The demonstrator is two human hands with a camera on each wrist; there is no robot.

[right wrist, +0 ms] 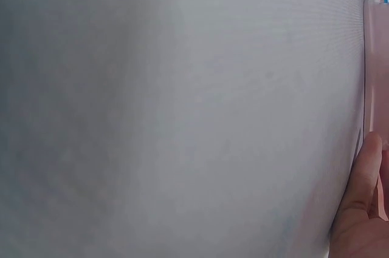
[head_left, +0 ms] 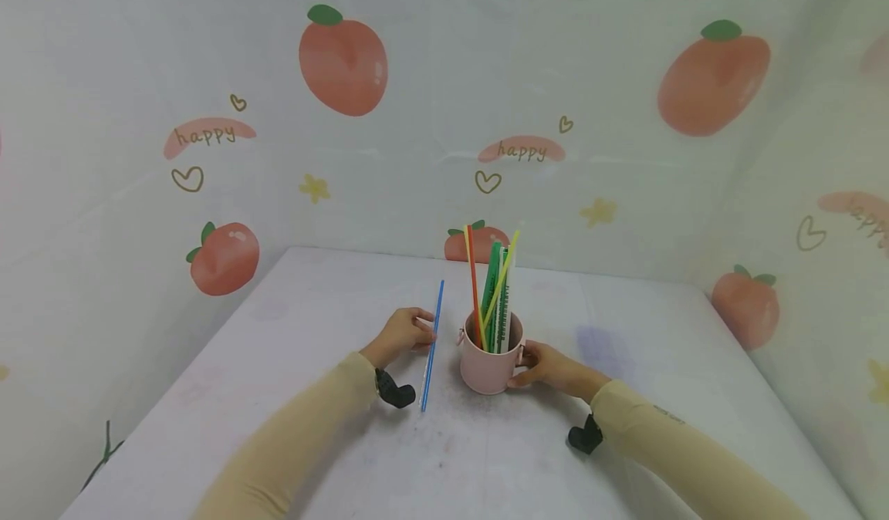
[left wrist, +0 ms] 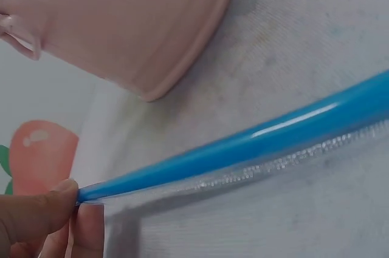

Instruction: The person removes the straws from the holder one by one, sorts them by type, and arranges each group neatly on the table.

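Your left hand (head_left: 404,331) pinches the blue stick (left wrist: 243,149) in its clear wrap (left wrist: 267,166), just left of the pink cup (head_left: 486,373) and not touching it. Your right hand (head_left: 556,369) holds the cup's right side with bent fingers. The cup stands upright with tall sticks (head_left: 496,296) inside. A hard tug could tip it; a loose pinch could drop the blue stick.

Under soft light, pale sheeting (head_left: 417,157) printed with red fruit (head_left: 343,65), yellow flowers (head_left: 316,188) and 3 "happy" banners (head_left: 522,150) rose beyond the far edge of the white desk (head_left: 521,458) and flanked its left and right edges.
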